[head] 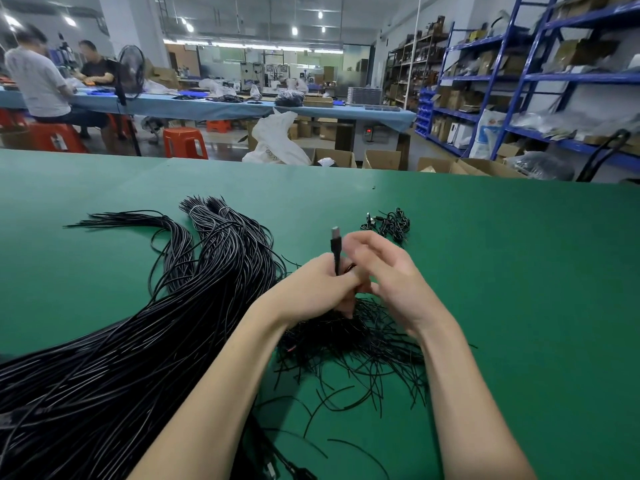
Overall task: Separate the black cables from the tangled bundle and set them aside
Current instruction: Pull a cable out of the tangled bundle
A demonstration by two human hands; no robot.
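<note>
At the counter's (519, 271) centre, the left hand (322, 282) has its grip closed round a black cable (336, 251), plug (335, 233) pointing to 12 o'clock, long axis upright. The right hand (388, 271) is beside it, fingers loosely spread. Risk: pulling may drag the tangled bundle (346, 337) below. The set-aside pile (389, 223) lies at 1 o'clock.

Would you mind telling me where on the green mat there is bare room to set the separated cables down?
The mat is bare right of the right hand, and along its far edge beyond the small coil. It is crowded on the left under the long bundle and below both hands, where the loose tangle spreads.
</note>
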